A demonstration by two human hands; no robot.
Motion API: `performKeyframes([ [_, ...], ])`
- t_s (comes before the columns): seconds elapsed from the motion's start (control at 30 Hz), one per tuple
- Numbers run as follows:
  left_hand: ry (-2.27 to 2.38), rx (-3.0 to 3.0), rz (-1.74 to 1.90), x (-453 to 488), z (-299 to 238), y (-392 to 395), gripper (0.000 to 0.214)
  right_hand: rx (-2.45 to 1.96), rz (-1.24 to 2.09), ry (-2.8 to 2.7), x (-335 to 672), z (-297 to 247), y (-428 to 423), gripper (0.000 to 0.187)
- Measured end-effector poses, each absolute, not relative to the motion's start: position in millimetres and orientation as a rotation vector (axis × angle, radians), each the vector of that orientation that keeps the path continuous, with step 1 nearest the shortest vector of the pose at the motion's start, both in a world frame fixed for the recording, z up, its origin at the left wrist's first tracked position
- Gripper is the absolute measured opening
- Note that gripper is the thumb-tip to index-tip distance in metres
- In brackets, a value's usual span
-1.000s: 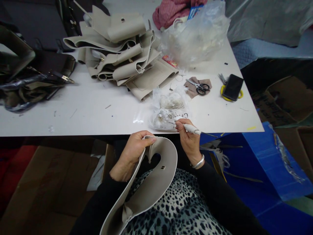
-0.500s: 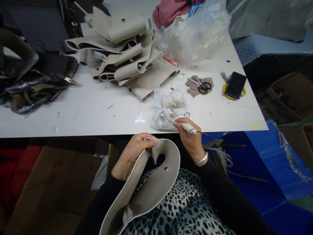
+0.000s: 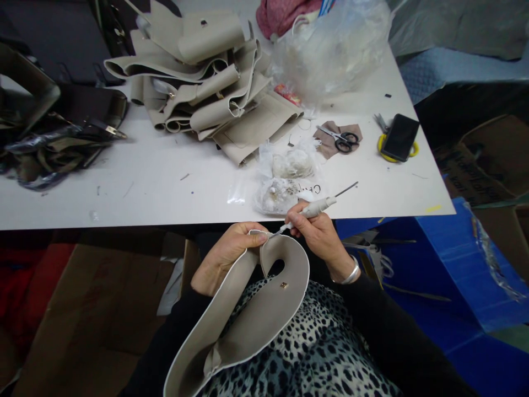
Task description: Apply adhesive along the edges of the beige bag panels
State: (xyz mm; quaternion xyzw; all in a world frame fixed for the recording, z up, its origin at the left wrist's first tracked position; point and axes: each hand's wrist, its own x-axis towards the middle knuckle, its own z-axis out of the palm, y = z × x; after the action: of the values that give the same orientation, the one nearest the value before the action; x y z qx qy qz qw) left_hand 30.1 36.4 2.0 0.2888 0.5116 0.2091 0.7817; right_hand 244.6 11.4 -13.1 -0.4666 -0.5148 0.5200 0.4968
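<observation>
My left hand grips the folded top edge of a beige leather bag piece that curls over my lap. My right hand pinches a thin white-handled pen-like tool, its tip touching the bag edge right beside my left thumb. A small metal clasp sits on the piece's inner face. Both hands hover just below the near edge of the white table.
On the table lie a pile of beige leather pieces, small plastic bags of hardware, scissors, a black phone on a yellow tape roll, a large clear plastic bag and dark bag parts. Cardboard boxes stand below left, blue sheeting right.
My right hand turned the tool from pointing right, away from the piece, to pointing its tip left onto the bag edge. The left hand kept its grip.
</observation>
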Motion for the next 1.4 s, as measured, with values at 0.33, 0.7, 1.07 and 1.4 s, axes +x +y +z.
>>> performKeyframes([
  [0.33, 1.133, 0.581, 0.478, 34, 0, 31, 0.040, -1.162, 1.180, -1.343, 242, -16, 13, 0.042],
  [0.7, 1.107, 0.532, 0.604, 47, -4, 23, 0.042, -1.014, 0.905, -1.755, 254, -7, -4, 0.028],
  [1.07, 1.051, 0.569, 0.582, 50, -4, 10, 0.037, -0.958, 0.641, -2.074, 268, 5, -31, 0.022],
  [1.4, 1.049, 0.624, 0.665, 55, 1, -3, 0.038, -1.069, 0.858, -1.194, 257, -4, -55, 0.036],
])
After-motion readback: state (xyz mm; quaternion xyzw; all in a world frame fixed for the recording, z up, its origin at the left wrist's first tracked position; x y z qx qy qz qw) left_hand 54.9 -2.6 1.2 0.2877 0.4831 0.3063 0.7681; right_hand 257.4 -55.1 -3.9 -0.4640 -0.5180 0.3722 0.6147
